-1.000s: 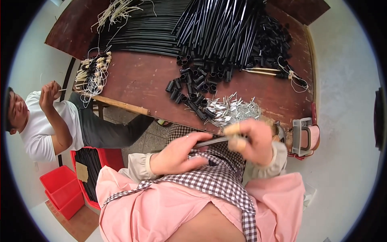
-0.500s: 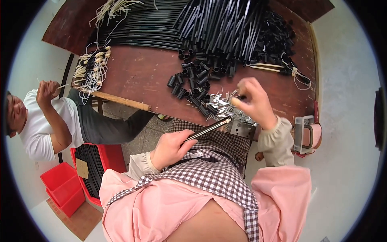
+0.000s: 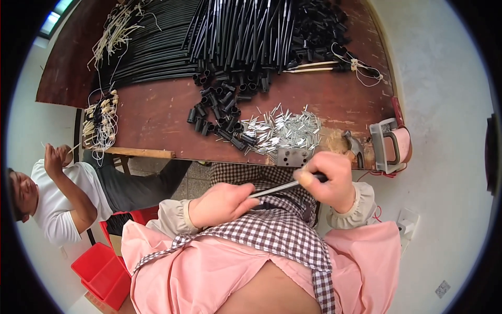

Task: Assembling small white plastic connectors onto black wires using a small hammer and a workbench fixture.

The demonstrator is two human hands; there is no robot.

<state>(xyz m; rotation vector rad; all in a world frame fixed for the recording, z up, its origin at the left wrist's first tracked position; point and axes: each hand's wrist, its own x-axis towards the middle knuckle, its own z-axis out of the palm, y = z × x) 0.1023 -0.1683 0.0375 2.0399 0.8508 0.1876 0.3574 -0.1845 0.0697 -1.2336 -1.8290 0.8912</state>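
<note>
My left hand [image 3: 222, 204] is closed around one end of a slim dark rod [image 3: 277, 189] with a shiny metallic side, held slanting in front of my checked apron. At the rod's other end, my right hand [image 3: 334, 180] pinches a short black tube piece [image 3: 320, 178]. Fingers hide where the two meet, so I cannot tell whether they are joined. Just beyond the right hand, at the table's front edge, is a metal block with holes [image 3: 294, 157]. Behind it lies a loose heap of small silver pins [image 3: 285, 130].
Black short tubes [image 3: 214, 107] and long black rods [image 3: 235, 36] cover much of the brown table [image 3: 162, 112]. A hammer [image 3: 354, 149] lies right of the pins, beside a clear plastic box [image 3: 384, 144]. A co-worker [image 3: 63, 196] sits at left, near red bins [image 3: 102, 269].
My right hand has come down from above the pins to the rod's far end, bringing the short black tube piece. The rod has tilted flatter. The view has shifted, uncovering the pins and hammer.
</note>
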